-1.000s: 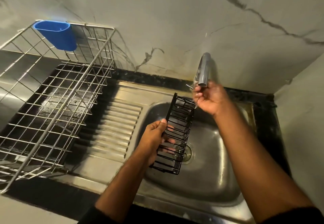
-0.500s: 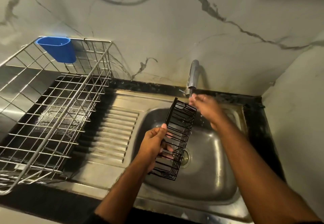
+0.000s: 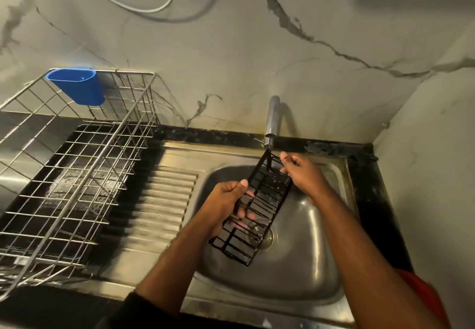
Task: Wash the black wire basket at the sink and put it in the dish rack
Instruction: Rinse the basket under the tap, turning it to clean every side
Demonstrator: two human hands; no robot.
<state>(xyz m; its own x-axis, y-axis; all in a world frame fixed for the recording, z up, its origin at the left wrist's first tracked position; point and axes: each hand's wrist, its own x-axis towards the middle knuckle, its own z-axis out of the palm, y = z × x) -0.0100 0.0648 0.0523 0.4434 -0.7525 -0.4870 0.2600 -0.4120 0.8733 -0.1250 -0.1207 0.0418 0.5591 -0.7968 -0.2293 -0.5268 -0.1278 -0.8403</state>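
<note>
Black wire basket [image 3: 253, 209] sits tilted over the steel sink [image 3: 295, 272], its far end right under the tap [image 3: 272, 123]. Your left hand [image 3: 226, 206] grips its near long edge, thumb on top and fingers curled underneath through the wires. Your right hand [image 3: 299, 171] pinches the far end, fingers bent round the rim. Off to your left, well apart from the basket, the metal dish rack [image 3: 77, 164] stands on the draining board, a blue cup [image 3: 77, 85] hung on its back rail.
</note>
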